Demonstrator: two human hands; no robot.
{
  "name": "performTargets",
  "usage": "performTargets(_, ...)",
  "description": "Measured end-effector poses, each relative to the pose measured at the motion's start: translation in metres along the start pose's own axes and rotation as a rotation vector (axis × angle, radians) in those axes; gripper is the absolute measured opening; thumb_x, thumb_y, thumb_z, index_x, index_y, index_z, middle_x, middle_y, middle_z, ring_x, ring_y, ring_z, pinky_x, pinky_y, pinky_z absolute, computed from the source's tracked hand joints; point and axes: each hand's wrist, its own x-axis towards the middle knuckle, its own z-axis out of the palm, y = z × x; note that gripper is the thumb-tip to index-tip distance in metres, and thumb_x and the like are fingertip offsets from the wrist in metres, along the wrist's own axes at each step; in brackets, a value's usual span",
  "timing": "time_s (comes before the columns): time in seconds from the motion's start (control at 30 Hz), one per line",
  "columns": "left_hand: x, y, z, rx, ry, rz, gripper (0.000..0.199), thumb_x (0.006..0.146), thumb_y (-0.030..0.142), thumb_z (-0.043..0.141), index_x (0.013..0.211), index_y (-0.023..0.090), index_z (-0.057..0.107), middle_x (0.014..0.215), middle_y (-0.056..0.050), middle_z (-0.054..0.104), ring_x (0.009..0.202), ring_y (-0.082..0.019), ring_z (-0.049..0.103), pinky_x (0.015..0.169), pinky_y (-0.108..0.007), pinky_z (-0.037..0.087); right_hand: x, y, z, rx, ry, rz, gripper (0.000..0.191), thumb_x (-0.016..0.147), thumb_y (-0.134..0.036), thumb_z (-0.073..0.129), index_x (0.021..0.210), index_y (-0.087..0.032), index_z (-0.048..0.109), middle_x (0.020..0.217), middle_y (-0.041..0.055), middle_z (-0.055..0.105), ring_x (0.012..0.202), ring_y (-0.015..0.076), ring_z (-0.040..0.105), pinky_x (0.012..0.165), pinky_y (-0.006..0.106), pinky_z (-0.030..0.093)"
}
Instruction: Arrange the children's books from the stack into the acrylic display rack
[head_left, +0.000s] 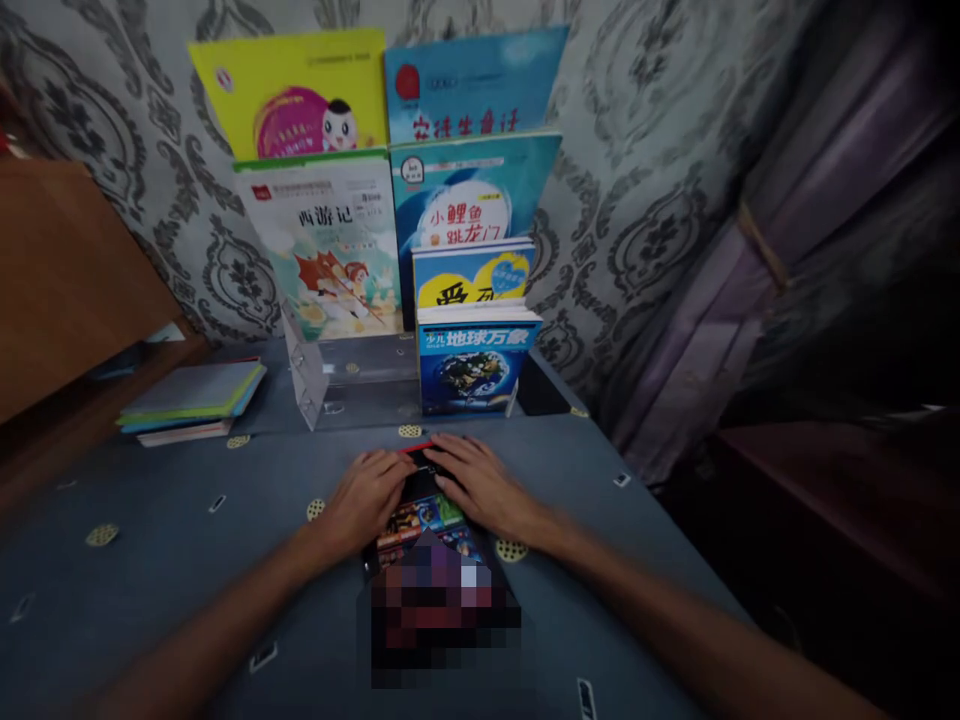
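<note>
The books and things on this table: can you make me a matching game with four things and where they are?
1. Yellow book
2. Blue Earth book
3. Pile of books
4. Dark item with bright pictures

A. Left of the clear stand
B. Touched by the left hand and right hand
C. Upright behind the white book
D. Frontmost of the standing books

Pairs: 1-C, 2-D, 3-A, 4-B

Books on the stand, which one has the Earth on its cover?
The blue book at the very front of the stand; only its cover shows a globe.
</note>
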Motion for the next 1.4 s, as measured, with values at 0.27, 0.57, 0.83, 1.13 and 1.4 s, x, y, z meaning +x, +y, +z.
performTargets(0.27,-0.001,0.001,-0.002,0.036,-0.029,-0.001,0.026,0.098,0.012,0.043,0.116,0.018,0.061,0.116,-0.009,0.070,0.105,-0.022,0.064,0.089,-0.039,0.048,0.000,0.002,-0.001,0.024,0.019,-0.003,0.038,0.100,-0.028,0.047,0.134,-0.016,0.061,0.147,0.0151,0.055,0.138,0.0282,0.048,0.114,0.054,0.038)
performTargets(0.57,0.002,0.009,-0.007,0.249,-0.079,-0.176,0.027,0.098,0.014,0.042,0.118,0.017,0.060,0.112,-0.009,0.072,0.101,-0.026,0.066,0.087,-0.042,0.049,-0.001,-0.001,-0.001,-0.044,0.038,0.008,0.038,0.101,-0.028,0.046,0.134,-0.017,0.061,0.144,0.0158,0.057,0.131,0.0297,0.052,0.110,0.055,0.040)
performTargets(0.83,0.004,0.006,-0.013,0.309,-0.115,-0.286,0.032,0.096,0.013,0.042,0.124,0.014,0.057,0.105,-0.012,0.074,0.097,-0.027,0.068,0.085,-0.041,0.050,0.000,0.002,0.001,-0.013,0.033,0.013,0.038,0.100,-0.029,0.046,0.135,-0.020,0.060,0.145,0.0136,0.057,0.132,0.0289,0.052,0.111,0.056,0.039)
performTargets(1.13,0.000,-0.002,-0.007,0.188,-0.071,-0.245,0.029,0.097,0.014,0.039,0.119,0.014,0.059,0.105,-0.012,0.071,0.098,-0.028,0.064,0.086,-0.045,0.051,-0.001,0.007,0.002,0.044,0.029,0.013,0.040,0.101,-0.031,0.044,0.136,-0.020,0.058,0.151,0.0149,0.051,0.141,0.0282,0.045,0.115,0.057,0.034)
performTargets(1.4,-0.002,-0.007,-0.003,0.153,-0.028,-0.240,0.028,0.097,0.015,0.042,0.119,0.016,0.059,0.110,-0.010,0.069,0.101,-0.026,0.062,0.086,-0.041,0.051,-0.001,0.008,0.006,0.014,0.014,0.017,0.041,0.101,-0.032,0.043,0.137,-0.019,0.057,0.151,0.0151,0.050,0.140,0.0286,0.045,0.115,0.058,0.034)
